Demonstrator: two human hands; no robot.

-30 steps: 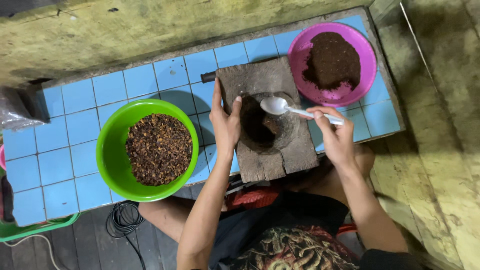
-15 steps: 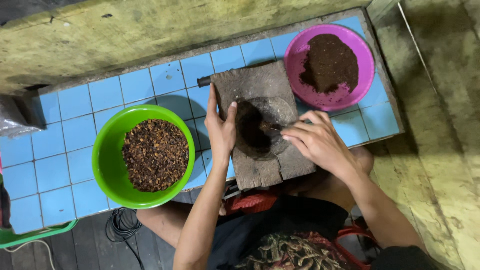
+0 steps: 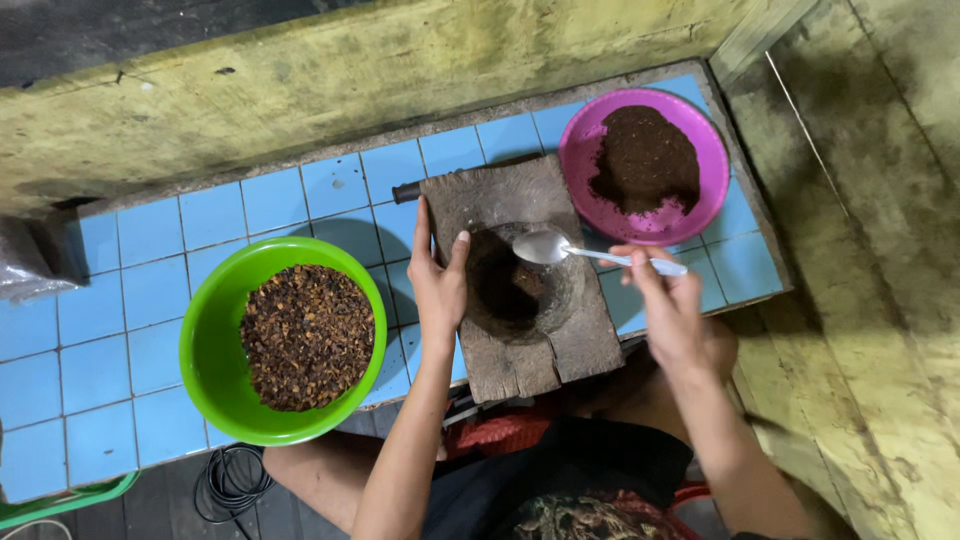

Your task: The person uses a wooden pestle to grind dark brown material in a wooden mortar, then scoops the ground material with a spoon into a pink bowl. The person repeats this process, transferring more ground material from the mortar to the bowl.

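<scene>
Blue tiles cover the tabletop [image 3: 150, 300] where the heavy wooden mortar block [image 3: 520, 290] sits between two bowls, left hand [image 3: 438, 285] open and flat on its rim, right hand [image 3: 675, 315] pinching a light, stiff spoon [image 3: 590, 252] by its handle over the hollow.

Blue-tiled counter [image 3: 150, 290], green bowl [image 3: 205, 370] of coarse bits, wooden mortar block [image 3: 520, 200], pink bowl [image 3: 585, 150] of dark powder
</scene>
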